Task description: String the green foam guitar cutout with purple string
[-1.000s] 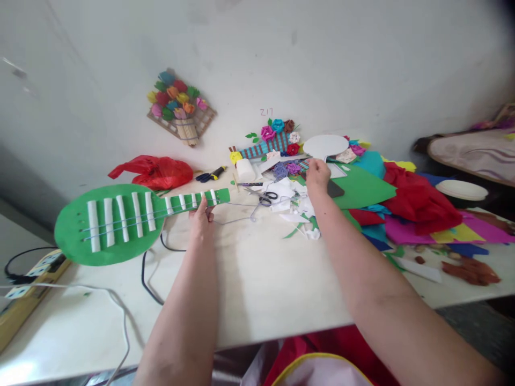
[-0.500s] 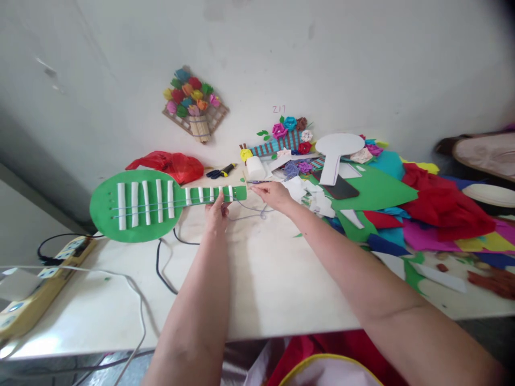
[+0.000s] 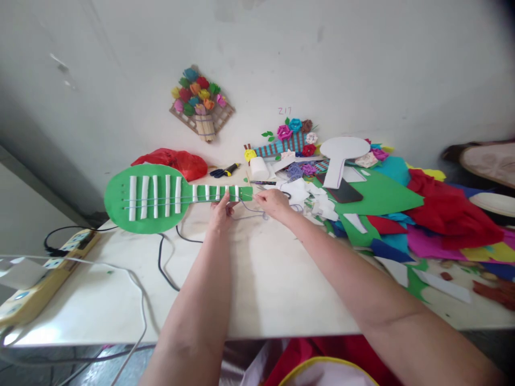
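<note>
A green paper guitar [image 3: 147, 197] with white strips and thin threads across it is held above the white table [image 3: 257, 279]. My left hand [image 3: 220, 210] grips its narrow neck from below, fingers closed. My right hand [image 3: 272, 202] is at the neck's right end, fingers pinched on a loose thread [image 3: 251, 213] that trails onto the table. Scissors [image 3: 286, 194] lie just behind my right hand, mostly hidden.
Coloured paper sheets [image 3: 402, 209] pile up at the right, with a white paddle-shaped cutout [image 3: 341, 153] and paper flowers [image 3: 295, 134] at the wall. A red bag [image 3: 173, 161], pliers [image 3: 223, 171] and a white roll [image 3: 258, 168] sit behind. A power strip [image 3: 44, 276] and cables [image 3: 161, 262] lie left.
My right hand left the pile near the white cutout and came left to the guitar's neck end, pinching the thread. The guitar now sits further right in view.
</note>
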The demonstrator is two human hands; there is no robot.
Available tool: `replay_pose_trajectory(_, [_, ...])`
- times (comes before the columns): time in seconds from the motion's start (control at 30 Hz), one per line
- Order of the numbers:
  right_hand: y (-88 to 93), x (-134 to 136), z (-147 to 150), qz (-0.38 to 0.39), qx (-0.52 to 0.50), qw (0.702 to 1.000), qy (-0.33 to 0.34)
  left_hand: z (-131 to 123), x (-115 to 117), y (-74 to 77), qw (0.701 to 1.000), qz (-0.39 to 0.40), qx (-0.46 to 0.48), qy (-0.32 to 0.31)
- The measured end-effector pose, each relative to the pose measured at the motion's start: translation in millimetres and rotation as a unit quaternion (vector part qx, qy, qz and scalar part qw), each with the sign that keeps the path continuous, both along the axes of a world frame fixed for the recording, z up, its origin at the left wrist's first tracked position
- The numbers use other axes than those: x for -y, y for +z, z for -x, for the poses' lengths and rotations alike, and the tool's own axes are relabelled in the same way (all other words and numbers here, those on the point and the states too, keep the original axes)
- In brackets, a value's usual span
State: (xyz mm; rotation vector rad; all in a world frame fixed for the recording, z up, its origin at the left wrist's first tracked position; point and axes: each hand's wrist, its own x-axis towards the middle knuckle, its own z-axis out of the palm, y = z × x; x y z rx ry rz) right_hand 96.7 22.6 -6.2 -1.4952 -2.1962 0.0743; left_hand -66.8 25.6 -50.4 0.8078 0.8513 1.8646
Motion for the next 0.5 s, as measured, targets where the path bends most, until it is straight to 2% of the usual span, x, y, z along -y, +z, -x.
replay_pose_trajectory(0.33, [-7.6,-3.1,2.0,-0.015,-0.002,1.000,-0.005,-1.0,-0.5,-0.4,1.000,0.010,-0.021,-0.012])
replay_pose_trajectory(0.5, [-6.6,-1.8,4.3,0.008,-0.004,0.999,-0.034,-2.3,-0.8,-0.2,0.999,0.001,-0.029,-0.016])
